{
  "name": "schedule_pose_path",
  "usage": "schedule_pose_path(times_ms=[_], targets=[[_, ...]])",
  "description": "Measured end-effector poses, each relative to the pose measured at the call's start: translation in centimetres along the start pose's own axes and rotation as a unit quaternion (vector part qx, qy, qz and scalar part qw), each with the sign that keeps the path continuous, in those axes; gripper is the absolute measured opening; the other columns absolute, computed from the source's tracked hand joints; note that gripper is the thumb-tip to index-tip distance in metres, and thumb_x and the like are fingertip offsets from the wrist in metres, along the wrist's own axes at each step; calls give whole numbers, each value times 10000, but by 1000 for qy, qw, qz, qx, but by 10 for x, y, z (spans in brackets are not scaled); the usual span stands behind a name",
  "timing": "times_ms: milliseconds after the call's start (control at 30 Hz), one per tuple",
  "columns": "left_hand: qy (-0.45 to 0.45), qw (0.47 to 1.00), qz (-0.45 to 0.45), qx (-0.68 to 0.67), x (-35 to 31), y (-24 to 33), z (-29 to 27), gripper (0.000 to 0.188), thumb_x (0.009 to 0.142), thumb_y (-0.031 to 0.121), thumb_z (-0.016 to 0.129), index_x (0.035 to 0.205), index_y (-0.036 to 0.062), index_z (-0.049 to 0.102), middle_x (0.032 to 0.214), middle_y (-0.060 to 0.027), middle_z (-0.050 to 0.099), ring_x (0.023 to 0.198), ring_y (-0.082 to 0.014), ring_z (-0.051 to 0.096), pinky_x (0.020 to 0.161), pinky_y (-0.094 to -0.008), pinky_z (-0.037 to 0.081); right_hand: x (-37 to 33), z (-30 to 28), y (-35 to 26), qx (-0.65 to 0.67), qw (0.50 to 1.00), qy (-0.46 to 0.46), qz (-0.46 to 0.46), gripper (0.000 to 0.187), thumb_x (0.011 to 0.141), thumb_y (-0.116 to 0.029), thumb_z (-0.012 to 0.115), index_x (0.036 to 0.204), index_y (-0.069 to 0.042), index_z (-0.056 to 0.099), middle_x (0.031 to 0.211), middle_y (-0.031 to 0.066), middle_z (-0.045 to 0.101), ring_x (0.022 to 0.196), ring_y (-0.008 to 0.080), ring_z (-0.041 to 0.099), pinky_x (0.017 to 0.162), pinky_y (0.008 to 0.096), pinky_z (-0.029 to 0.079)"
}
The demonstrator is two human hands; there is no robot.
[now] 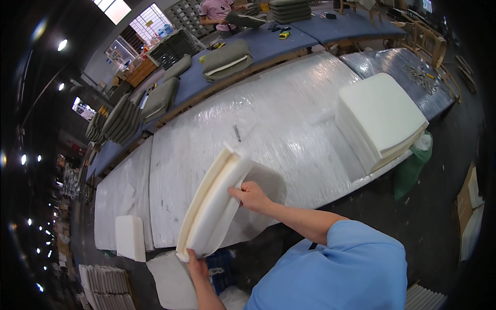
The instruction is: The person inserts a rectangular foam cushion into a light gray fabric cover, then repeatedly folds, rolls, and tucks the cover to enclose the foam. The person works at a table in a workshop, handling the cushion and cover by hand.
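Observation:
A thick foam cushion [214, 212], with a cream core and white soft layers along its sides, is tilted on edge over the plastic-wrapped table [201, 129]. My left hand [196, 266] grips its near lower end, thumb on the white layer and the other fingers mostly hidden. Farther up, my right hand [251, 197] is closed on the cushion's right side. Whether the cushion's underside touches the table, I cannot tell.
On the table's right end stands a stack of white foam pads [382, 116]. A smaller white pad stack [130, 237] sits at the near left corner. Beyond, a blue worktable [194, 85] carries grey-green cushions [227, 59]; another person [217, 13] handles one there.

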State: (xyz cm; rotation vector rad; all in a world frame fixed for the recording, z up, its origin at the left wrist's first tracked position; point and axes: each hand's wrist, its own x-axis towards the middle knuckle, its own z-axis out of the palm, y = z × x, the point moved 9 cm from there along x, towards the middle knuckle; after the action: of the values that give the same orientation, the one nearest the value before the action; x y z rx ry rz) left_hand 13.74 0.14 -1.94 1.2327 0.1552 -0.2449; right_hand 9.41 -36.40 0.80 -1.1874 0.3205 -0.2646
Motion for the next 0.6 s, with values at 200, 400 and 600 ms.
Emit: schedule_pose_path(times_ms=[200,400,600], targets=[[-65,997,6,-29,-42,-18,-34,752,1000,380,693,1599,95,338,1578,-164,458,1447,-380,439,1160,-610,376,-53,2,3,-22,996,-83,0,377,961,-340,724,901,30,764,720,44,694,639,120,637,610,300,524],[-106,983,-48,-144,-87,-44,-60,724,954,371,613,1583,84,399,1566,-191,479,1444,-386,457,1156,-608,389,-125,38,19,-113,954,-254,-110,332,956,-323,732,919,4,769,719,79,715,651,180,685,629,333,543],[-4,984,-61,-165,-100,-63,-93,803,820,389,624,1526,40,469,1519,-185,536,1396,-389,516,1141,-585,426,-171,58,23,-174,883,-336,-276,323,950,-375,722,965,-57,781,814,144,737,764,316,711,723,419,569]])
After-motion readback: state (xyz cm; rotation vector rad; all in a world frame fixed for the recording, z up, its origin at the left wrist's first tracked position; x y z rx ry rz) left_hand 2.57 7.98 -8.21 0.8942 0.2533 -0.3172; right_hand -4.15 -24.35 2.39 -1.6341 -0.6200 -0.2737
